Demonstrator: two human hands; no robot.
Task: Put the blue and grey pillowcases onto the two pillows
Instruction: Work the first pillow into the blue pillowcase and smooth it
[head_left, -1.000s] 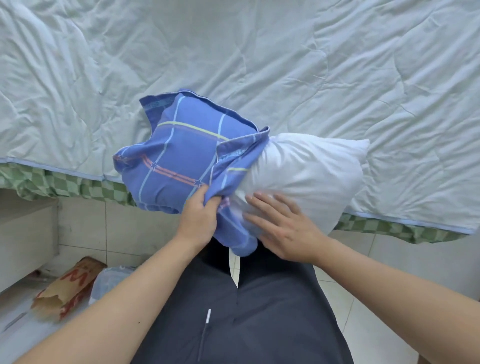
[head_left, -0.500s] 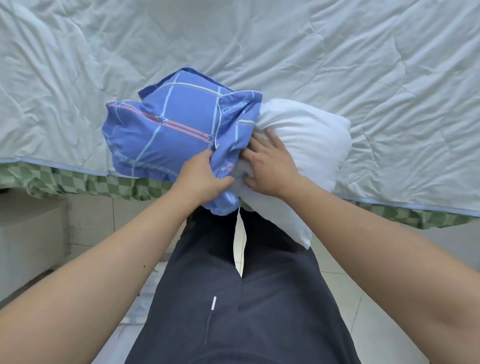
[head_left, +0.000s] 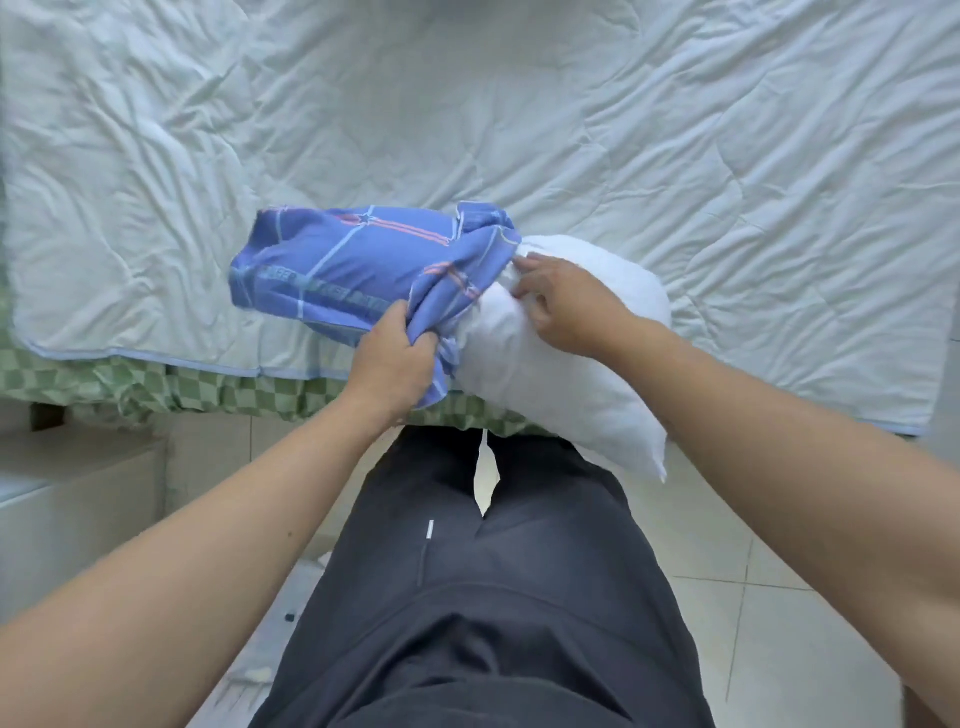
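At frame centre, the left hand (head_left: 390, 364) grips the bunched blue pillowcase (head_left: 358, 270); the right hand's (head_left: 566, 306) curled fingers pinch the white pillow (head_left: 561, 384).

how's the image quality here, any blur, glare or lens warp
Head view: soft, even light with no glare, only faint shadows in the quilt creases. Wide-angle warp swells both forearms at the lower corners. The left hand, right hand, blue pillowcase and pillow look slightly soft, and the print on the pillowcase is not readable.
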